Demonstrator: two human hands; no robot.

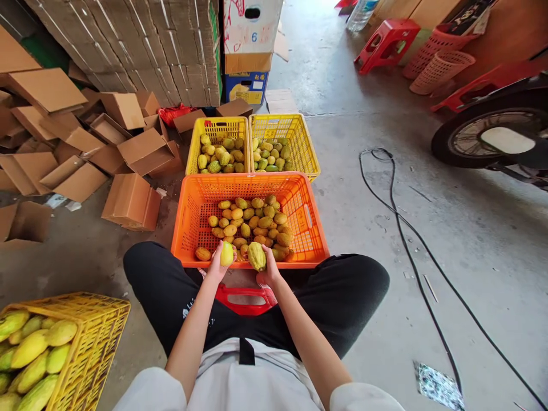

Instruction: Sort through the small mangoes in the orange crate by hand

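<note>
My left hand point(219, 264) is closed around a smooth yellow-green fruit point(226, 254), held over the near rim of an orange crate point(317, 240). Beside it, my right hand point(269, 268) grips a larger, ribbed yellow-green fruit point(257, 257). The two fruits are a short gap apart. Inside the orange crate lies a loose heap of yellow and brownish-green fruits point(245, 230), several of them blemished. Their exact kind I cannot make out. Behind this crate stand two yellow crates, the left crate point(194, 149) and the right crate point(310, 149), both holding greener fruits.
At the lower left a yellow crate point(100, 325) holds larger yellow-green fruits. Empty cardboard boxes point(128, 200) lie heaped on the left. A red stool point(240, 308) shows between my legs. On the right are a black cable point(402, 228) and a motorcycle wheel point(475, 137).
</note>
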